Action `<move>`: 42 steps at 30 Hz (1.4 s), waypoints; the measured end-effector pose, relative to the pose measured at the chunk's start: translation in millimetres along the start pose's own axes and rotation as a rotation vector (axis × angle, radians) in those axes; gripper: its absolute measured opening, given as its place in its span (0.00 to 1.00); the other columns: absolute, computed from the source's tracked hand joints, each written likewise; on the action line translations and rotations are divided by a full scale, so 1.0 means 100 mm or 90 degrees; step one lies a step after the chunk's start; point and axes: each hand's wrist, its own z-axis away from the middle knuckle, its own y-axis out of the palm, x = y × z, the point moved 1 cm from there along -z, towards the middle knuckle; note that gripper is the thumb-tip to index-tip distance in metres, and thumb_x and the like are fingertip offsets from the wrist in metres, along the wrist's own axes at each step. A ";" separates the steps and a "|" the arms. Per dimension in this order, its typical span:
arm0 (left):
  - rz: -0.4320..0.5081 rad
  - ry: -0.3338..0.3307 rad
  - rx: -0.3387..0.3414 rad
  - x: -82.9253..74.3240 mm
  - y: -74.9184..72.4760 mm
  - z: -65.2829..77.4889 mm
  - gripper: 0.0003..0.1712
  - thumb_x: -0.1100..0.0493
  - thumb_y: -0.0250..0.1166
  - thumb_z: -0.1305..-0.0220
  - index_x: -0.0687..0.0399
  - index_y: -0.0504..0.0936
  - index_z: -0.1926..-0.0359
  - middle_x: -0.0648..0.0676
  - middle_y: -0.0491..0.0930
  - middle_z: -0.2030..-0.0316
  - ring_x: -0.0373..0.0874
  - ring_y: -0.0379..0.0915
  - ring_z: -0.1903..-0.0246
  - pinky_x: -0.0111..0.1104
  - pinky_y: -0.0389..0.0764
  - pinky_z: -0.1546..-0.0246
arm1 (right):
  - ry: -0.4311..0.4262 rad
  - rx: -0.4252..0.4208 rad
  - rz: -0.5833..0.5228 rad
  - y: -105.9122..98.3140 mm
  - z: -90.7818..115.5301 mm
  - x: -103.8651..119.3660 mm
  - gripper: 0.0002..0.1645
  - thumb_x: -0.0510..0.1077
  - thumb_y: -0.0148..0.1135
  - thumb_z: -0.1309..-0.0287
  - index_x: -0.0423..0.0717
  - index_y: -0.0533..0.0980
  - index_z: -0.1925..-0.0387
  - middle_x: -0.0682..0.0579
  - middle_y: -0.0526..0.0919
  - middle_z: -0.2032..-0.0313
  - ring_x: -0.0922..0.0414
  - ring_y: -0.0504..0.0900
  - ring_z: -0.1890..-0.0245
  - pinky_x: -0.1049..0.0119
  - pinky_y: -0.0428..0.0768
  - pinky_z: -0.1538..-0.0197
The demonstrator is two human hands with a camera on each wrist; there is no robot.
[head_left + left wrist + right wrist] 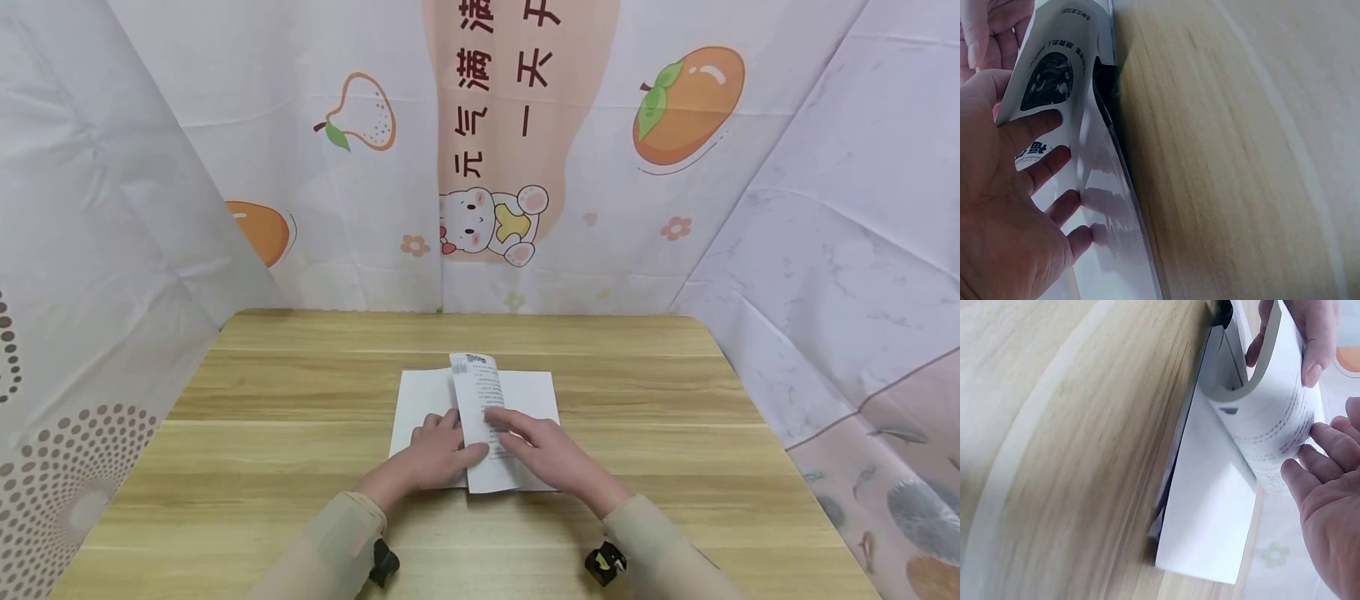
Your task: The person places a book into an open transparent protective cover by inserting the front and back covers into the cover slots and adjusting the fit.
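Book point(423, 386) is laid open on the wooden table point(300, 467), around the middle. Thick section of lifted pages point(477, 385) is bent up and curved at the centre, with a white side lying flat to its left and another to its right.

Lifted pages are pinched by the left hand point(437, 460): thumb placed on the printed face, other fingers spread behind on the opposite face. Dark picture point(1049, 81) is seen on that opposite face in the left wrist view.

Printed face is touched by fingertips of the right hand point(551, 454); fingers are loosely extended, nothing gripped. Whether the right thumb makes contact cannot be told.

Forearms are covered by light sleeves point(330, 533); black device point(604, 563) is worn near the right wrist, similar one on the left. Behind the table, a cloth point(375, 200) is hung, printed with orange fruit and dark red characters.
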 end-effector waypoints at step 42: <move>0.083 0.007 0.009 -0.01 -0.09 0.02 0.25 0.42 0.44 0.29 0.46 0.78 0.43 0.57 0.69 0.42 0.62 0.60 0.46 0.60 0.63 0.47 | -0.050 0.160 0.247 -0.08 0.29 -0.47 0.45 0.51 0.66 0.43 0.39 0.59 0.30 0.36 0.53 0.29 0.39 0.46 0.29 0.37 0.49 0.31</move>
